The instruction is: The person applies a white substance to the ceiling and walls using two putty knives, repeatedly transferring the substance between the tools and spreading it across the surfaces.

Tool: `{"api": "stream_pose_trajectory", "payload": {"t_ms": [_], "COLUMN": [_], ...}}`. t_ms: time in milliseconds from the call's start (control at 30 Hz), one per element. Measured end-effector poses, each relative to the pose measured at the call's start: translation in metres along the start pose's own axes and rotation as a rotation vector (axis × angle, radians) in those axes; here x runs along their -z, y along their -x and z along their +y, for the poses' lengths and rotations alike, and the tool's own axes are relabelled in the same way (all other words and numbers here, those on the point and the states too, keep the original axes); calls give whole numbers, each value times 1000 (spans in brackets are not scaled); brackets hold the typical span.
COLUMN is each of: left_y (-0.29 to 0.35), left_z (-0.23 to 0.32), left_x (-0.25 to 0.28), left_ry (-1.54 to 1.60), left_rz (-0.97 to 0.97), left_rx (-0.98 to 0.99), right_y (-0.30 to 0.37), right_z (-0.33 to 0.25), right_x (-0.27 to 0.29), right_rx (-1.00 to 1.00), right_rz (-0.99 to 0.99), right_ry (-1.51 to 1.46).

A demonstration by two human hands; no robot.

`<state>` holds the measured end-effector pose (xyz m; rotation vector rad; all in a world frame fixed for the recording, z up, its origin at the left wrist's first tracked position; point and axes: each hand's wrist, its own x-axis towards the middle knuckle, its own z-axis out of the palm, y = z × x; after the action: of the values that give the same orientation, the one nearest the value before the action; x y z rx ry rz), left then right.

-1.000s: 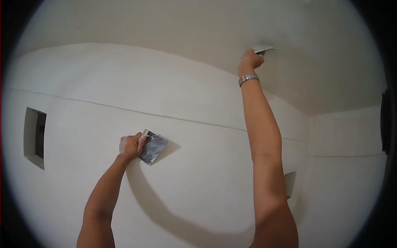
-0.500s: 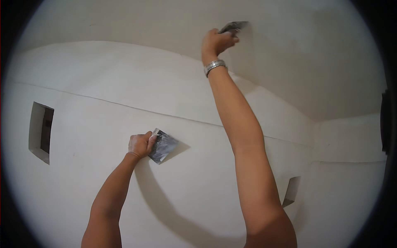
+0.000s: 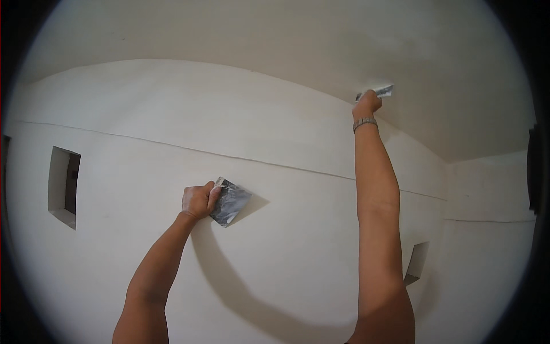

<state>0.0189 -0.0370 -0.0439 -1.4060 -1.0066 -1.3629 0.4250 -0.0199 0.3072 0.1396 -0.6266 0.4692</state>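
Observation:
My left hand (image 3: 199, 199), dusted with white on its back, grips a wide metal putty knife (image 3: 231, 202). That blade is smeared with pale filler and is held out before the white wall (image 3: 286, 241), casting a shadow beside it. High on the right, my raised right hand (image 3: 368, 103) is closed on a second flat-bladed scraper (image 3: 382, 92). The scraper lies at the ceiling (image 3: 275, 34), close to where ceiling and wall meet. Its handle is hidden in my fingers. A metal watch band (image 3: 365, 122) circles my right wrist.
A recessed rectangular opening (image 3: 64, 188) is cut into the wall at the left, and a smaller recess (image 3: 416, 262) sits lower right. A thin dark line (image 3: 229, 156) runs across the wall. At the far right edge there is a dark object (image 3: 534, 171).
My right hand has moved right and lower in the picture with its scraper, toward the edge between ceiling and wall. My left hand and its putty knife have barely shifted.

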Motion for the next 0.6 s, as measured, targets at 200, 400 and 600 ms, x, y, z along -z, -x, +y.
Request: {"api": "stream_pose_trajectory", "payload": {"t_ms": [200, 400, 600], "left_y": [-5, -12, -11], "left_z": [-5, 1, -11], "left_x": [-7, -12, -10], "left_ry": [-12, 38, 9], "left_rz": [-24, -20, -32], "left_rx": [3, -5, -5], "right_y": [83, 157, 116], "right_z": [2, 12, 27], "right_x": [-87, -138, -69], "right_rx": [112, 211, 251], "right_rz": [15, -189, -245], "right_ry": [-165, -191, -185]}}
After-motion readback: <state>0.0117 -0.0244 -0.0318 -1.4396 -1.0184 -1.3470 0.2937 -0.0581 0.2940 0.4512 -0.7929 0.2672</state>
